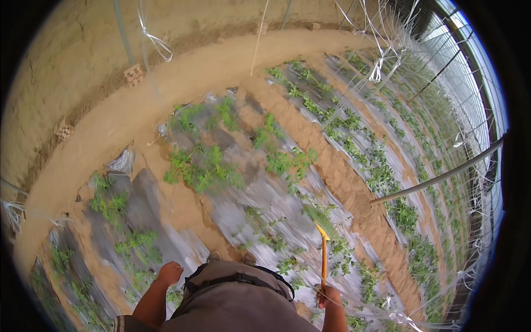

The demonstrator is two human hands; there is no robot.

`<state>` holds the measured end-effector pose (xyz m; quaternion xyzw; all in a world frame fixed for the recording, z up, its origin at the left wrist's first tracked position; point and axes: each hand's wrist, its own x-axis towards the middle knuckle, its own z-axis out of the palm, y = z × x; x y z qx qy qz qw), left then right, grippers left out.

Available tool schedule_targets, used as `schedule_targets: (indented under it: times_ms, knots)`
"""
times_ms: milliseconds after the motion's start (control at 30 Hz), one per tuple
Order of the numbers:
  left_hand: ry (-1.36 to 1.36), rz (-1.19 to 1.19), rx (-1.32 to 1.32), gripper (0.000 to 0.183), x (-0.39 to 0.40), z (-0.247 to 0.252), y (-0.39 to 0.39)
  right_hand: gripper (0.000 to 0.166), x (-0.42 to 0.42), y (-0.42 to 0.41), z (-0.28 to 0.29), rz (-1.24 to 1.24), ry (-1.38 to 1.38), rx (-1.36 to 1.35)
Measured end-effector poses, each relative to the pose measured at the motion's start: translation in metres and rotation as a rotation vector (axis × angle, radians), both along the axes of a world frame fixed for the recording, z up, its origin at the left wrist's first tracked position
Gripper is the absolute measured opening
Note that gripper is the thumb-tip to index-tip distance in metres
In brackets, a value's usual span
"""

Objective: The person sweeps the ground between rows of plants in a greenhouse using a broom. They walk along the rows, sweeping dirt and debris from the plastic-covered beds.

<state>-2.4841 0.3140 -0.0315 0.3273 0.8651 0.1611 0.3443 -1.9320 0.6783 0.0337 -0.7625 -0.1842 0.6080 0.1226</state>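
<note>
My right hand [330, 296] grips the lower end of a long orange-handled tool [324, 259], which points away from me. Its far end has a yellow head [322, 231] with a blurred, green, flat part beyond it; I cannot tell exactly what tool it is. My left hand [171, 272] hangs at my left side with fingers curled and nothing visible in it. Below the tool lies a bed covered with silvery plastic mulch film [265, 199]. Leafy vine plants [203, 166] with lobed leaves grow through the film.
A bare soil furrow [344, 182] runs to the right of this bed. A slanted metal pole [435, 172] stands at right. White strings [376, 70] hang in bundles. An earthen wall [83, 54] with bricks [133, 75] at its foot borders the dirt path [199, 62].
</note>
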Motion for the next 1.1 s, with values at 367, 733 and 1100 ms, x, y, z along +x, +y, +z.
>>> schedule_targets:
  times_ms: [367, 733, 1100]
  knots:
    - [0.005, -0.088, -0.098, 0.030, -0.009, -0.008, -0.017, 0.023, -0.172, -0.010, 0.084, 0.009, 0.024, 0.364]
    - [0.058, 0.002, -0.148, 0.034, 0.040, 0.005, -0.077, 0.029, -0.268, 0.159, 0.020, 0.774, -0.024, 0.470]
    - [-0.122, 0.646, -0.295, 0.033, 0.162, 0.081, -0.093, 0.020, -0.268, 0.212, -0.033, 0.816, -0.335, -0.024]
